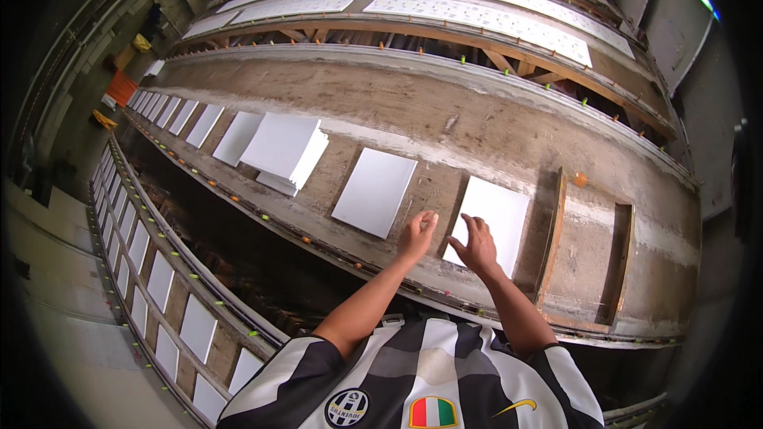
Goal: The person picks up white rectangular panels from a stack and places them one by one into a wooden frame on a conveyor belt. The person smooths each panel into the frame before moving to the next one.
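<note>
My right hand [474,246] hovers at or just over the left edge of a white rectangular sheet [502,210], thumb and fingers apart; whether it touches the sheet I cannot tell. To its left, my left hand [417,234] is held above the bare strip between two sheets. Its fingers are curled together, and anything inside them is hidden. A second white sheet [375,191] lies flat on the long brown worktable [445,119], left of that hand. Further left stands an uneven stack of white sheets [284,147].
A wooden frame [554,230] lies on the table at right, beside a small orange thing [581,179]. Single sheets [205,125] continue in a row at far left. Coloured pegs [306,239] line the table's near edge. Other tables hold printed sheets [485,22] and white pieces [198,328].
</note>
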Tool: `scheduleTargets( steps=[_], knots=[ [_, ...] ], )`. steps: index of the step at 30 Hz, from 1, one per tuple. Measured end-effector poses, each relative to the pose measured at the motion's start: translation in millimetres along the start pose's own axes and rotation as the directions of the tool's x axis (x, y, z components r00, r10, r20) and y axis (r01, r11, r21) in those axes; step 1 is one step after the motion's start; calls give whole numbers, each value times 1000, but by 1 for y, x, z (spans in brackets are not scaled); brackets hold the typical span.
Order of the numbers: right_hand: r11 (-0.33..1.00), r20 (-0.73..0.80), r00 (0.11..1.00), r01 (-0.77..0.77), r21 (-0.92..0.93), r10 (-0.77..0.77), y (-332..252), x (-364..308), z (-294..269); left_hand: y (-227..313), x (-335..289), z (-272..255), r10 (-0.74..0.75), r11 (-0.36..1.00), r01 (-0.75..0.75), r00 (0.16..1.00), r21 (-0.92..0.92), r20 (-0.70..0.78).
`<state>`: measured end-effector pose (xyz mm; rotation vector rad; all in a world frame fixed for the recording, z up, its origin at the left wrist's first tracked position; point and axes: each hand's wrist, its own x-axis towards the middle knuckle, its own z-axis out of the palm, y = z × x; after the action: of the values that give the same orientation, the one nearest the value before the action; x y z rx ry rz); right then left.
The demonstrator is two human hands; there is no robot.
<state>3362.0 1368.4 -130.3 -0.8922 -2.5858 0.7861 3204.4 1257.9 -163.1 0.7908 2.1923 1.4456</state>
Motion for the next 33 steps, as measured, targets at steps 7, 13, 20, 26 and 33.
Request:
scheduleTargets(
  steps=[7, 13, 20, 26, 33],
  knots=[
    [989, 210, 971, 92, 118, -116, -61, 65, 42, -52, 29, -72, -101, 982, 63, 972, -181, -210],
    [950, 285, 950, 35, 311, -128, -133, 111, 97, -75, 77, -188, -250, 919, 120, 914, -376, -320],
    [942, 414, 907, -67, 329, -81, -248, 182, 193, -132, 142, -321, -57, 976, 173, 788, 131, -613],
    [662, 490, 857, -462, 590, 162, -286, 241, 303, -192, 210, -436, -32, 943, 302, 509, 144, -860],
    [403, 474, 825, -564, 721, 306, -309, 278, 348, -235, 247, -487, -451, 892, 333, 646, -305, -615]
  ],
)
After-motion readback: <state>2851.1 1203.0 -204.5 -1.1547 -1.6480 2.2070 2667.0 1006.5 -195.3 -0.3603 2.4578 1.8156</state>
